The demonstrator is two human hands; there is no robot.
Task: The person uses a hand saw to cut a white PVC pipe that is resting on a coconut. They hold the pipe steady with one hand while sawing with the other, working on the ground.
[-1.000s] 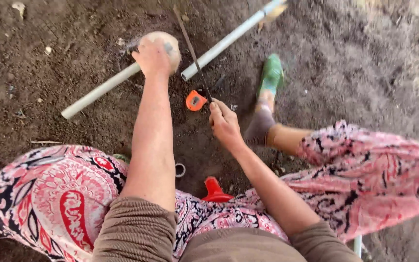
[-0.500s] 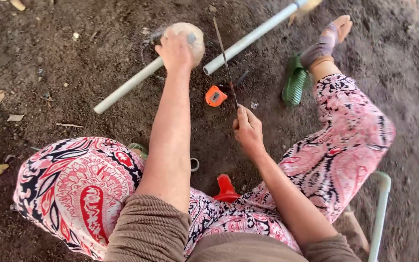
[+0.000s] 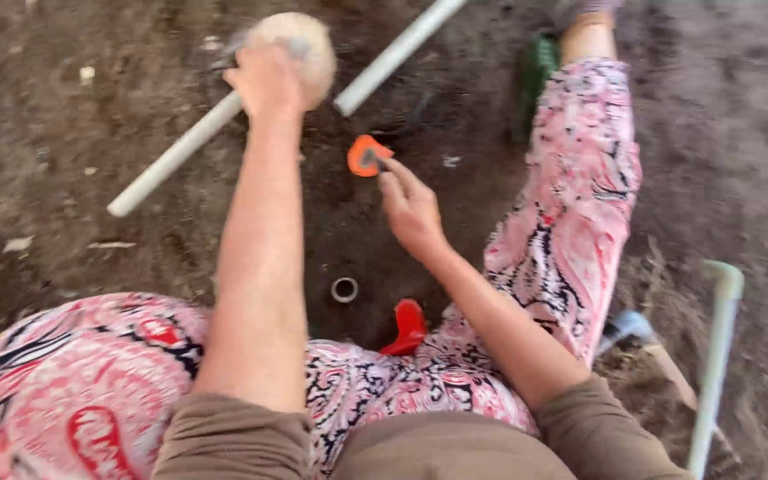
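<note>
At the top of the view, near twelve o'clock, the left hand [image 3: 268, 80] is curled around a pale rounded lump [image 3: 300, 49], fingers closed over its near side, so the lump shows past the knuckles at about one o'clock from the grip. Beneath that hand runs a white pipe [image 3: 175, 153], slanting away toward eight o'clock over the dark soil [image 3: 64, 124]; a second white pipe [image 3: 397, 53] starts just beside the lump and heads off toward one o'clock, the two lengths lying nearly in line with a gap between them under the lump. The right hand [image 3: 411, 209] sits lower and nearer the middle, its fingers half bent and loosely gathered, the fingertips just reaching a small orange object [image 3: 366, 156] that lies on the soil at eleven o'clock from the palm; motion blur makes it impossible to tell whether the fingers actually pinch it or only touch it. At six o'clock from that hand a small pale ring [image 3: 344, 289] rests on the ground, and a red piece [image 3: 408, 324] shows just beyond it against the patterned pink trousers [image 3: 580, 178]. A green sandal [image 3: 537, 67] lies by the outstretched leg at one o'clock, and a pale green pipe with an elbow [image 3: 717, 356] stands at four o'clock.
</note>
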